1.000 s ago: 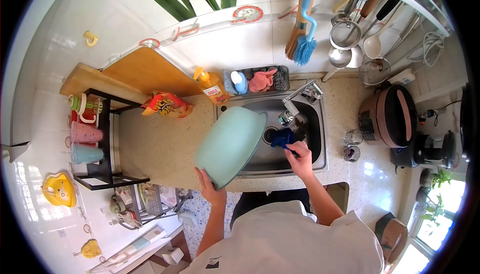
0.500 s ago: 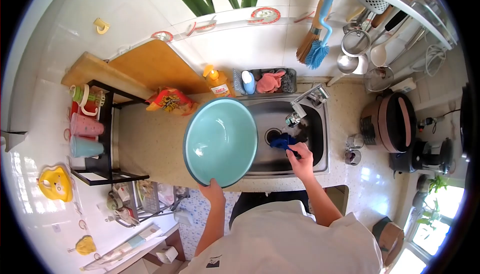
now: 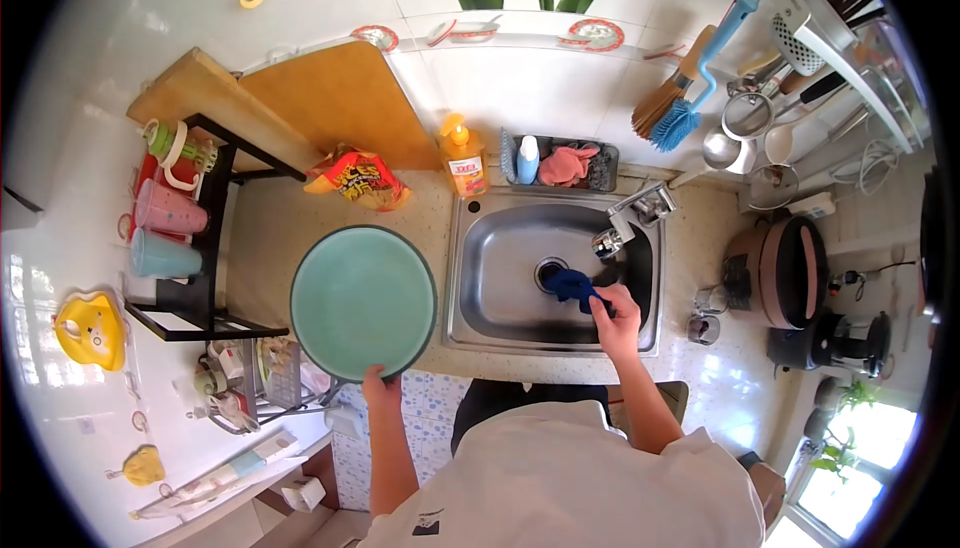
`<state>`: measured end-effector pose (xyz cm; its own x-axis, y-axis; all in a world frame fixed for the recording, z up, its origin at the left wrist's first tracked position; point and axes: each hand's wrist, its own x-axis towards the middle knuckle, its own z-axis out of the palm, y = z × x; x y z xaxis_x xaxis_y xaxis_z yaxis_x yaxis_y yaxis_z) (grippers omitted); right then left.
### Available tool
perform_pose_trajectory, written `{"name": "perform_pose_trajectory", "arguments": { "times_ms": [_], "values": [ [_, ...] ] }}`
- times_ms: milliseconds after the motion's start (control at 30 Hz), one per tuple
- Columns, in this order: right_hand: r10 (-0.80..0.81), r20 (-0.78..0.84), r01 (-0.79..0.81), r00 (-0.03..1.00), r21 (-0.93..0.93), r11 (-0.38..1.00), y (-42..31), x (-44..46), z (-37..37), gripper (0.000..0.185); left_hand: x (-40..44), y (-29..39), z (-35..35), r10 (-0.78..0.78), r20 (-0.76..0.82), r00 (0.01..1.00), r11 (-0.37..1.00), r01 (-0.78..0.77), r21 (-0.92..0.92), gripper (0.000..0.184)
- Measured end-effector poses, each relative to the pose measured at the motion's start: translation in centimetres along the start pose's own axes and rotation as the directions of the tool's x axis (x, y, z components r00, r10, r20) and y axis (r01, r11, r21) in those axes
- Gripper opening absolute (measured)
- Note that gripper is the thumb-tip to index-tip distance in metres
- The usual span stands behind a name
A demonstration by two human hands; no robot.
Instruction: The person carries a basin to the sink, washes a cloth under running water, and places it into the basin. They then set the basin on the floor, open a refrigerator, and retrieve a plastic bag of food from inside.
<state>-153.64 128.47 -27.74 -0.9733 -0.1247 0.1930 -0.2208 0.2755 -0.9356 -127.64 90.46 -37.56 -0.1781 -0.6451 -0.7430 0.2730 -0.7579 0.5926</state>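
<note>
A green basin [image 3: 364, 300] is over the counter left of the sink, its open side facing up. My left hand [image 3: 382, 388] grips its near rim, with the thumb inside the rim and the fingers below. Over the steel sink [image 3: 500, 248], my right hand [image 3: 617, 320] pinches a dark blue cloth [image 3: 570, 286], which hangs beside the drain. The faucet [image 3: 632, 216] stands at the sink's back right corner, just beyond that hand.
Behind the sink are an orange soap bottle [image 3: 465, 158] and a sponge tray [image 3: 604, 166]. A red snack bag [image 3: 362, 180] and a black rack [image 3: 215, 248] stand at left. Two glasses [image 3: 704, 328] and a rice cooker [image 3: 775, 273] are at right.
The basin has gone from tilted over the sink's left edge to upright over the counter, moved left by my left hand. My right hand stays over the sink with the cloth. The view has shifted.
</note>
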Motion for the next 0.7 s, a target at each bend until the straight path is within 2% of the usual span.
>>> {"name": "perform_pose_trajectory", "arguments": {
  "times_ms": [33, 133, 267, 367, 467, 500, 533, 567, 600, 700],
  "values": [
    [-0.009, 0.0, 0.009, 1.0, -0.01, 1.0, -0.1, 0.0, 0.1, 0.011, 0.8, 0.2, -0.2, -0.012, -0.047, 0.999, 1.0, 0.014, 0.028, 0.046],
    [-0.009, 0.014, 0.01, 1.0, -0.043, 0.999, -0.4, 0.1, 0.5, 0.011, 2.9, 0.1, -0.2, -0.038, -0.06, 0.997, 0.999, 0.036, -0.032, 0.045],
    [0.012, 0.011, -0.011, 1.0, -0.055, 0.998, -0.3, -0.2, 1.1, 0.012, 4.0, -0.7, 0.4, -0.053, 0.025, 0.998, 0.996, 0.055, -0.077, 0.039],
    [-0.01, 0.013, 0.011, 1.0, -0.089, 0.996, 0.5, -0.8, 1.4, 0.013, 1.3, -2.1, 2.4, -0.058, 0.122, 0.991, 0.969, 0.085, -0.231, 0.038],
    [-0.069, 0.011, 0.07, 0.998, -0.156, 0.985, 0.6, -1.4, 1.8, 0.015, -5.0, -5.7, 5.8, -0.262, -0.074, 0.962, 0.96, 0.253, -0.117, 0.04],
    [-0.104, 0.022, 0.106, 0.994, -0.176, 0.979, 0.8, -1.6, 2.1, 0.015, -4.9, -7.7, 4.9, -0.336, 0.248, 0.908, 0.941, 0.312, 0.135, 0.046],
    [-0.139, 0.035, 0.144, 0.99, -0.196, 0.97, 1.0, -1.8, 2.5, 0.016, -6.5, -9.3, 5.8, -0.458, 0.373, 0.807, 0.881, 0.355, 0.313, 0.05],
    [-0.183, 0.065, 0.194, 0.981, -0.237, 0.952, 0.2, -1.8, 2.8, 0.018, -8.1, -10.9, 6.8, -0.561, 0.482, 0.673, 0.81, 0.323, 0.49, 0.053],
    [-0.161, 0.135, 0.191, 0.978, -0.252, 0.949, -0.6, -1.8, 2.8, 0.018, -11.6, -11.9, 10.6, -0.667, 0.436, 0.604, 0.717, 0.362, 0.595, 0.055],
    [-0.194, 0.247, 0.246, 0.949, -0.201, 0.948, 0.8, -3.4, 4.2, 0.015, -13.2, -17.8, 14.3, -0.707, 0.424, 0.566, 0.657, 0.306, 0.689, 0.049]
  ]
}}
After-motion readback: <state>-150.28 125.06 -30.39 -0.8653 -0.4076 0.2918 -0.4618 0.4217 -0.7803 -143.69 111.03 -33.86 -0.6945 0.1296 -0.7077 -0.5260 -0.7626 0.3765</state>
